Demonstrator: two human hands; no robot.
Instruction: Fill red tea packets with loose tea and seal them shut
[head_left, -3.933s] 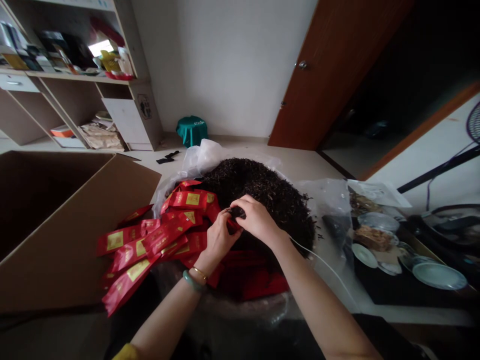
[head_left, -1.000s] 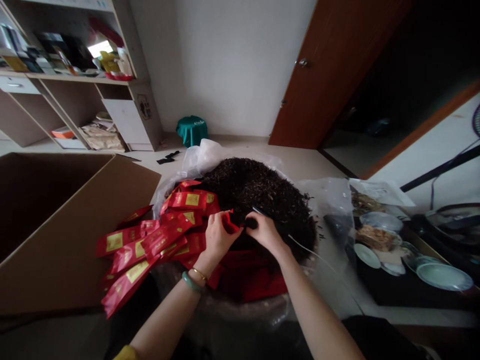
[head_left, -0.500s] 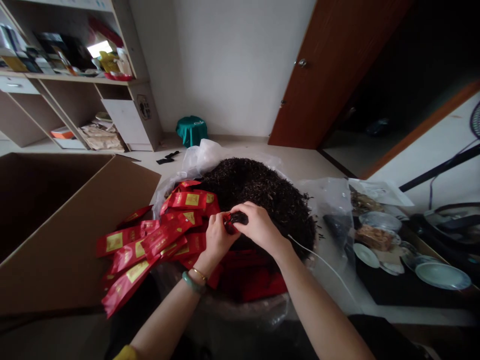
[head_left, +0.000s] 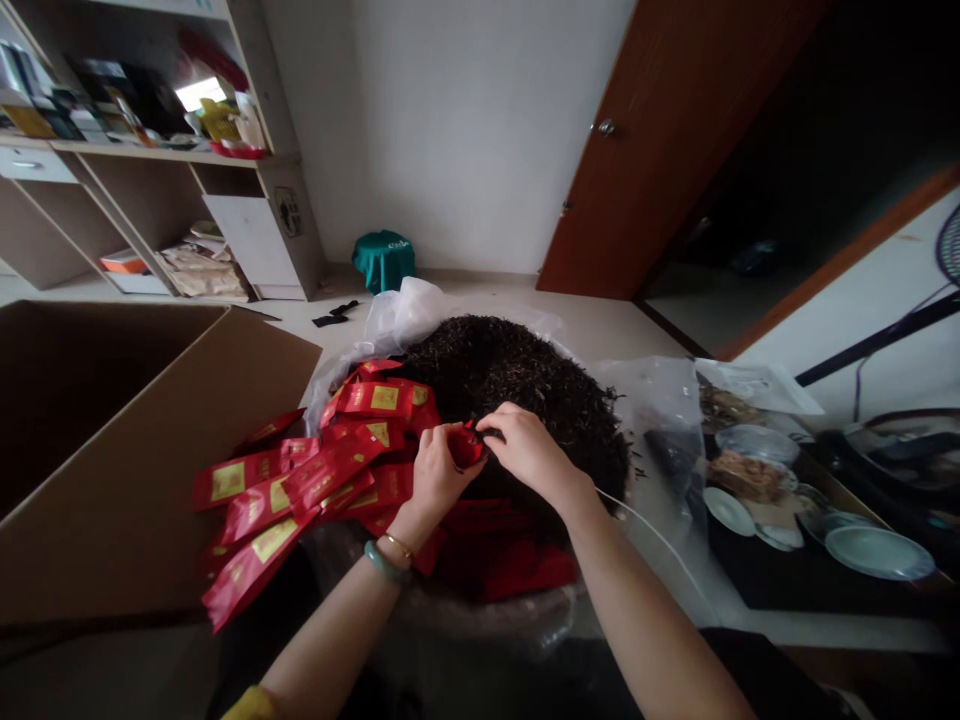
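Note:
My left hand is closed around a small red packet, whose mouth faces up and to the right. At that mouth, my right hand pinches some dark dried tea leaves between thumb and fingers. Both hands are over a large heap of dark tea leaves in a clear plastic liner. Many red packets with gold labels lie piled left of my left hand. More red packets lie in shadow below my hands.
An open cardboard box stands at the left. To the right, a dark tray carries dishes and a bag of brown pieces. A white cable runs beside my right forearm. A green covered stool stands by the wall.
My right hand has shifted slightly right, with fewer leaves showing in its fingers. The red packet's open mouth is now more visible. My left hand has hardly moved.

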